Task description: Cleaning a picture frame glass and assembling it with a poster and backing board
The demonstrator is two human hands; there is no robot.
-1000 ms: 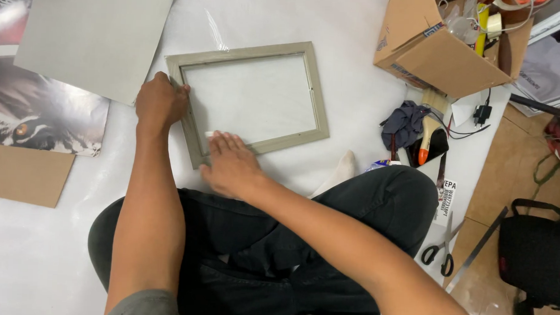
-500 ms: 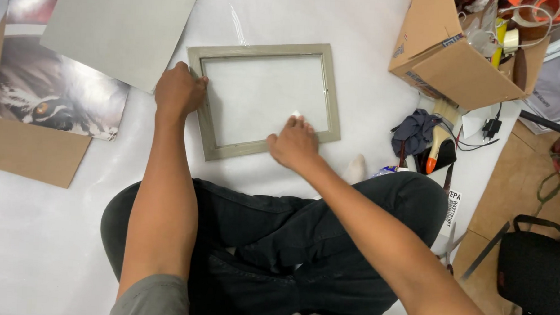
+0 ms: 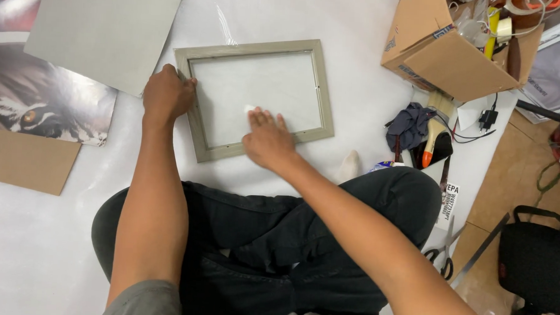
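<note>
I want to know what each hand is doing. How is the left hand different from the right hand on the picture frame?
The left hand curls over the left edge of the grey picture frame, while the right hand lies flat, palm down. The left hand stays on the border; the right hand's fingers reach onto the clear pane, over a small white piece. The left arm comes in straight, the right arm slants in. Both are bare and touch the same frame.

A grey picture frame lies flat on the white floor sheet. The left hand grips its edge at nine o'clock. The right hand presses flat on the glass near six o'clock. A cardboard box sits at two o'clock.
</note>
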